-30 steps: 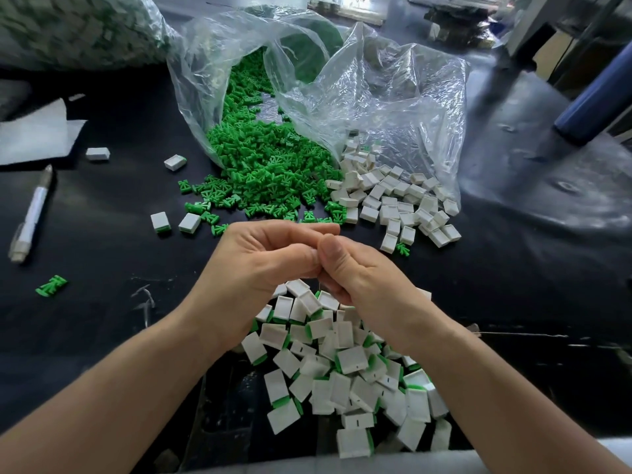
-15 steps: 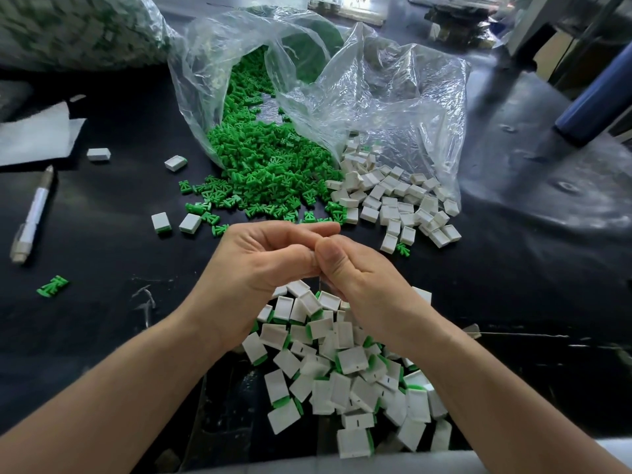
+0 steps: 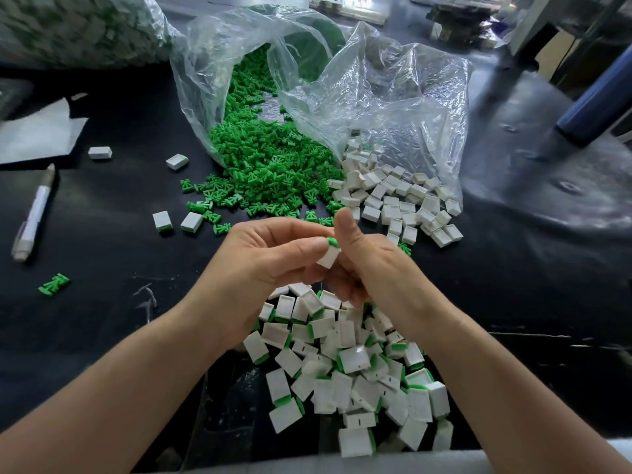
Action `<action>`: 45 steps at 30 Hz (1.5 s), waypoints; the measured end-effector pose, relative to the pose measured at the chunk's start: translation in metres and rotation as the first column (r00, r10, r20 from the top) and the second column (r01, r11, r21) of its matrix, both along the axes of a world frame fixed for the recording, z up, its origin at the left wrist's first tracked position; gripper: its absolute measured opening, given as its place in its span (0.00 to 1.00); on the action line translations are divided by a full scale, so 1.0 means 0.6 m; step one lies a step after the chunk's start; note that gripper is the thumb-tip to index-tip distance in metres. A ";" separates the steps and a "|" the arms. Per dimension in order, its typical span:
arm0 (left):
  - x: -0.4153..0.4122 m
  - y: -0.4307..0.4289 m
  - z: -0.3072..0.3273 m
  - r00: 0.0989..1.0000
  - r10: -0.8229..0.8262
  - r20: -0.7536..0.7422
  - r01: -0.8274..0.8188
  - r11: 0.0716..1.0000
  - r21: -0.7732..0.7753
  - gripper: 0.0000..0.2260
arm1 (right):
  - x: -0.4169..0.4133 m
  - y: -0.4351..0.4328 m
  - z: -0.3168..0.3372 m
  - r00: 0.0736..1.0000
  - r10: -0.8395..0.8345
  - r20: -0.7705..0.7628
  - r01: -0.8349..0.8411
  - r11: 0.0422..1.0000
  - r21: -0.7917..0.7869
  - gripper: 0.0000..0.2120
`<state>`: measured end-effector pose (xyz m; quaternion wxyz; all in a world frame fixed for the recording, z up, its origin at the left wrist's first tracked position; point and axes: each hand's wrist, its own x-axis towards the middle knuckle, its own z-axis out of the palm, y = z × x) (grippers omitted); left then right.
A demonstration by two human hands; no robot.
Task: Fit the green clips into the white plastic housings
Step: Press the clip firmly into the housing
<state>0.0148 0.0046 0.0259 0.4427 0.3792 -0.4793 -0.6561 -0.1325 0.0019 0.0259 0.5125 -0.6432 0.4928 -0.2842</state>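
- step: pressing clip (image 3: 332, 241) into housing (image 3: 328, 257); green edge shows at the housing's top, looks about seated
- housing sits mid-frame, pinched by left hand (image 3: 263, 265) between thumb and fingers
- right hand (image 3: 372, 268) at 3 o'clock of housing, thumb raised, fingers curled under; cannot tell if it grips anything
- next, likely: drop piece onto done pile (image 3: 349, 364) at 6 o'clock, then pick from loose clips (image 3: 266, 159) at 12 and empty housings (image 3: 393, 196) at 1

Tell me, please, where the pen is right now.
In the head view, the pen lies far left, between the white paper and a stray green clip.
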 end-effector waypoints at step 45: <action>0.003 -0.003 -0.008 0.924 0.184 0.336 -0.132 0.976 -0.174 0.15 | -0.030 -0.042 -0.009 0.987 -0.156 -0.026 0.147 0.968 -0.204 0.05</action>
